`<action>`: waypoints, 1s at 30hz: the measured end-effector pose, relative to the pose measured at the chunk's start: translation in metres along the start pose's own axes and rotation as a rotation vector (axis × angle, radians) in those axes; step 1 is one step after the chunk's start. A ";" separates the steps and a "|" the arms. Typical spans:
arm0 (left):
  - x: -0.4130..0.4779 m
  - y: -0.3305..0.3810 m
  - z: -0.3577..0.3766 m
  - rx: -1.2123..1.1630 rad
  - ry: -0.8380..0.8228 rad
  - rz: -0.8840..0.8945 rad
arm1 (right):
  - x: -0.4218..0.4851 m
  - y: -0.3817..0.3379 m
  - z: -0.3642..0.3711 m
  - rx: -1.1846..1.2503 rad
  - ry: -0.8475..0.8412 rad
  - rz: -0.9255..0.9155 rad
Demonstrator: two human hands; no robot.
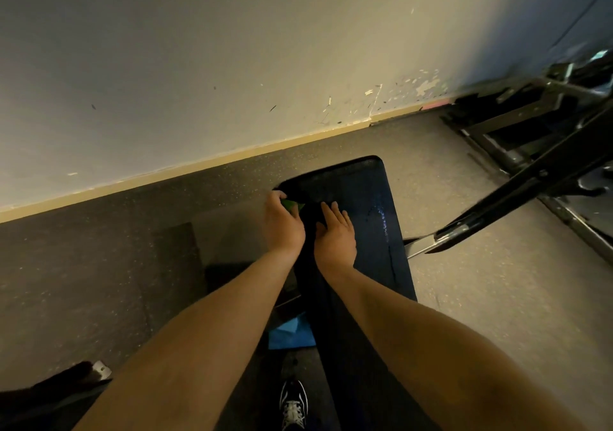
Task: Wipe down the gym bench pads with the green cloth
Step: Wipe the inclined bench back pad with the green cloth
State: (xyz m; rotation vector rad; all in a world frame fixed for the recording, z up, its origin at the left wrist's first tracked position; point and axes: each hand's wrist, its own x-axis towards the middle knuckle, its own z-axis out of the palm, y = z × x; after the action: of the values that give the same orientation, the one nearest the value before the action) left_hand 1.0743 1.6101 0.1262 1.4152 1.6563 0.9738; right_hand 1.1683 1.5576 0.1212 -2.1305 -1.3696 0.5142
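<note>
**Green cloth bunched in the left hand at the bench pad's far left corner**

The green cloth (292,205) shows only as a small crumpled wedge poking out from under the left hand (282,223), whose fingers curl round it and press it onto the far left corner of the bench pad (365,198). The right hand (335,231) lies flat just beside it, fingers straight and slightly spread, palm down on the pad and holding nothing. Both bare forearms reach in from the bottom of the view.

The pad is one long dark slab with rounded corners, running away from the person towards the wall (232,49). A streak of wet sheen (383,218) glints along its right side.

Below the pad's left edge one blue piece (290,332) lies on the speckled rubber floor (83,264); what it is cannot be told. One black-and-white shoe (293,404) stands near the bottom edge. A dark metal machine frame (530,165) slants in from the right, well apart from the hands. The wall's lower paint is chipped above a pale skirting strip (199,165).
</note>
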 end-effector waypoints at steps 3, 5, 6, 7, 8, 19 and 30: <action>-0.011 -0.025 0.003 0.016 -0.010 0.069 | -0.006 -0.002 0.013 0.007 0.036 0.025; -0.023 -0.037 0.006 0.031 -0.011 0.123 | -0.009 -0.004 0.017 -0.015 0.055 0.024; -0.030 -0.045 0.008 0.021 -0.014 0.141 | -0.010 -0.004 0.020 -0.039 0.055 0.012; -0.037 -0.050 0.009 -0.023 -0.029 0.133 | -0.011 -0.003 0.021 -0.062 0.051 -0.001; -0.044 -0.053 0.010 -0.021 -0.046 0.148 | -0.012 -0.003 0.022 -0.077 0.047 -0.006; 0.005 -0.013 -0.016 -0.282 -0.007 0.148 | -0.009 0.006 0.004 -0.143 -0.004 -0.084; -0.042 -0.069 0.013 -0.233 -0.059 0.178 | -0.016 0.011 0.020 -0.142 0.054 -0.094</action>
State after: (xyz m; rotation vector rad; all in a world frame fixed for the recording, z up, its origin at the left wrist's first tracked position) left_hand 1.0612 1.5625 0.0609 1.4342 1.3425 1.1721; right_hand 1.1574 1.5447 0.0990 -2.1620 -1.5070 0.3294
